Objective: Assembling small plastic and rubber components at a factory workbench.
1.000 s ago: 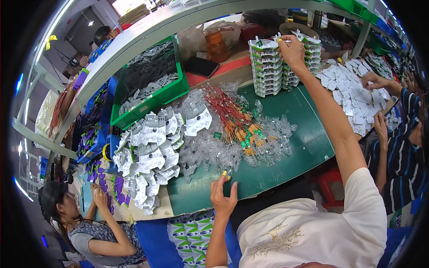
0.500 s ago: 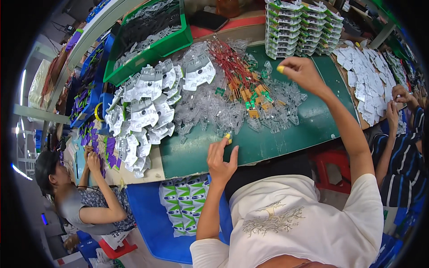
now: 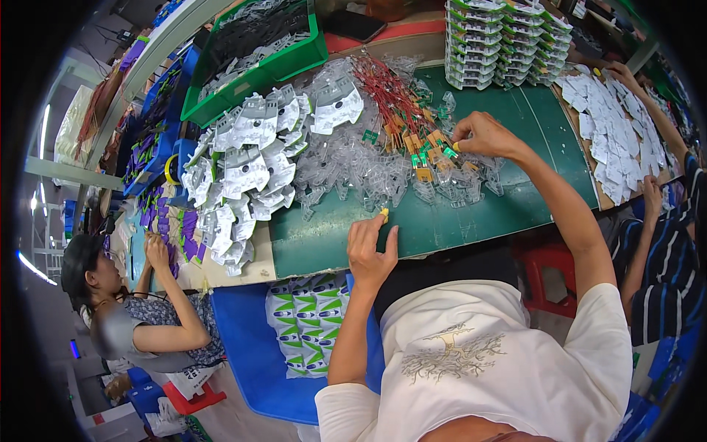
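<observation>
My left hand (image 3: pixel 371 252) is at the front edge of a pile of clear plastic pieces (image 3: pixel 346 173). Its thumb stands apart from the fingers, and a yellow finger cover sits on a fingertip. I see nothing held in it. At the pile's right side my right hand (image 3: pixel 487 137) has its thumb and fingers pinched together beside small orange and green circuit boards (image 3: pixel 423 158) with red wires (image 3: pixel 379 88). What lies between those fingertips, if anything, is too small to make out. It wears a yellow cover too.
White molded shells (image 3: pixel 247 173) are heaped left of the clear pieces, below a green crate (image 3: pixel 272 66). Stacked white-and-green shells (image 3: pixel 508 44) stand at the back right, near flat white parts (image 3: pixel 611 132). A blue bin (image 3: pixel 250 368) holds packs. People work on both sides.
My right hand has come down from above the green mat to the boards. My left hand has stayed near the clear pieces. The view has shifted slightly.
</observation>
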`<state>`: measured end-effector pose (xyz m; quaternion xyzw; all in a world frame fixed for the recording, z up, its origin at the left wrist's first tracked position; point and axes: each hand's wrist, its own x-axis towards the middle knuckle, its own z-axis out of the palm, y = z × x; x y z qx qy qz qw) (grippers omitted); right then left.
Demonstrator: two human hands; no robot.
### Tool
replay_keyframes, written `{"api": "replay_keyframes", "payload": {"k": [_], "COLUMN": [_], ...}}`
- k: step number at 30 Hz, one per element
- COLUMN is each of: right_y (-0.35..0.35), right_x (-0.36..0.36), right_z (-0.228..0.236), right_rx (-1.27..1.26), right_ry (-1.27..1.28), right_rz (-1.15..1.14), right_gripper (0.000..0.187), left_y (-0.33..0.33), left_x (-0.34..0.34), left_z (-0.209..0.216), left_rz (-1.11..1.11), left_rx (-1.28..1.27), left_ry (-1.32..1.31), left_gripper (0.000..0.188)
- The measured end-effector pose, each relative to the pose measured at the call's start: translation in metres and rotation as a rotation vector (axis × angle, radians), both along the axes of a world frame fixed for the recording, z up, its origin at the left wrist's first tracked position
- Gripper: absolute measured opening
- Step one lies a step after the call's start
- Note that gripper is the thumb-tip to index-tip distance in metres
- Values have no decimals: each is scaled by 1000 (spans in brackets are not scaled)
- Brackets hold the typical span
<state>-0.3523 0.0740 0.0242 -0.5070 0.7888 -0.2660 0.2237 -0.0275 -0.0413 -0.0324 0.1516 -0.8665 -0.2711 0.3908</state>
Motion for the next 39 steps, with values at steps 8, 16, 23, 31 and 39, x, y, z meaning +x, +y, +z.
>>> {"api": "replay_keyframes", "payload": {"k": [8, 16, 23, 31, 39], "right_y": [1, 21, 46, 59, 43], "right_x": [30, 113, 147, 154, 169], "right_z": [55, 67, 66, 57, 51], "right_rx": [-390, -499, -521, -507, -277], "right_ry": [-413, -241, -15, 9, -778], "right_rz": [-348, -150, -62, 53, -28], "right_gripper": [16, 9, 10, 12, 20], "left_y": [2, 2, 24, 30, 38], "left_x": [0, 6, -1, 1, -2], "left_z": [6, 14, 66, 63, 63], "left_rz": [5, -18, -327, -331, -201], "left_rx": [4, 479, 1116, 1143, 750], "left_ry": [8, 40, 238, 300, 263], "left_gripper": [27, 26, 36, 20, 16]}}
